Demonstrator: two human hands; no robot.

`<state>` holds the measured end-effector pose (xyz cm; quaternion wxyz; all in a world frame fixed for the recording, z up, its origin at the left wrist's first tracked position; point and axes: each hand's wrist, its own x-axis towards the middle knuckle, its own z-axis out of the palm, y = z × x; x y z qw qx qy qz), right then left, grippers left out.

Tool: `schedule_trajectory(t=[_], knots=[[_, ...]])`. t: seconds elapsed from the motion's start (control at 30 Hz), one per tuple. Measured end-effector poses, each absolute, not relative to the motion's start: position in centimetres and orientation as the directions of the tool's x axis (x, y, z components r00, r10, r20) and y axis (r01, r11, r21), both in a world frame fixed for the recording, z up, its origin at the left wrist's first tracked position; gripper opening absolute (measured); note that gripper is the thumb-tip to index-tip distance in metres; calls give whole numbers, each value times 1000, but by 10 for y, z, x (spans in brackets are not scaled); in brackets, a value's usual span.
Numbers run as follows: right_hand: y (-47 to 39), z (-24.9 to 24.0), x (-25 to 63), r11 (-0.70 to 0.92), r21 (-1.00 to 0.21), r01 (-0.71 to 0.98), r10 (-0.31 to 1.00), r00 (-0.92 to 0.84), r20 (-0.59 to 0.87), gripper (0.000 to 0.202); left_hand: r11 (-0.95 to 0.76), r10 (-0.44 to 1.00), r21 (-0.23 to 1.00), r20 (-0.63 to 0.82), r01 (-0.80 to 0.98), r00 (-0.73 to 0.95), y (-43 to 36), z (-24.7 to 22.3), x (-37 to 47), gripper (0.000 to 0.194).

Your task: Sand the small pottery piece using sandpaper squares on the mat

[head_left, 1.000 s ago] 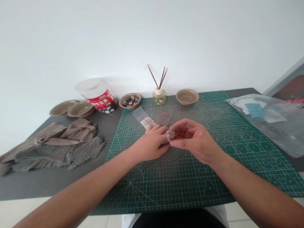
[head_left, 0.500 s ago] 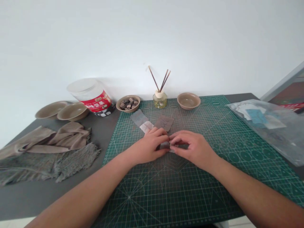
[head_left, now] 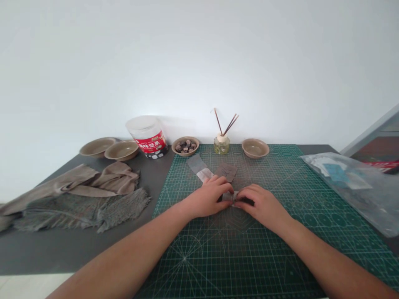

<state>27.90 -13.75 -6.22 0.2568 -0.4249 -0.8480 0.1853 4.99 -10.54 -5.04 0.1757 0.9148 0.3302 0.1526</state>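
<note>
Two narrow reaches meet at one small pale piece (head_left: 230,197)

The dark table (head_left: 40,251) carries a green mat (head_left: 237,265), and we work well in from every edge of it. A bowl (head_left: 196,148) of dark and tan chunks stands at the mat's far left corner. Our left hand (head_left: 208,200) lies back up, thumb and fingertips curled narrowly, holding the left end of the piece. Our right hand (head_left: 265,206) faces it, fingertips drawn close together at the other end; whether they grip that end or a separate bit, we cannot tell. Toward the far edge, just beyond our left fingers, lie a flat brown square (head_left: 229,171) and a clear strip (head_left: 196,163) with a white end.

The pale piece, mostly hidden, sits between our fingertips, low at the mat. We judge it light, thin and easily creased, perhaps slick like film; it is best taken by opposite ends, gently, leaving the middle free.
</note>
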Motion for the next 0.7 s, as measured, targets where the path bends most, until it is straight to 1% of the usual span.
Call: schedule_trajectory(t=[0.13,0.3,0.47,0.6,0.7], knots=[[-139,-63,279,577,-549,605,815,-470,340,3,-722,656,417,158,552,738,-106,-50,49,18],[-140,-63,278,615,-547,568,788,-465,402,4,-721,657,420,161,551,737,-106,-50,50,18],[-142,-60,279,616,-564,550,788,-444,428,6,-724,653,423,166,545,739,-105,-51,50,18],[-144,-58,278,588,-611,531,808,-417,416,9,-722,657,419,164,550,736,-105,-52,49,20],[-143,-57,278,506,-700,505,860,-357,365,14,-721,658,417,164,553,735,-105,-52,50,19]])
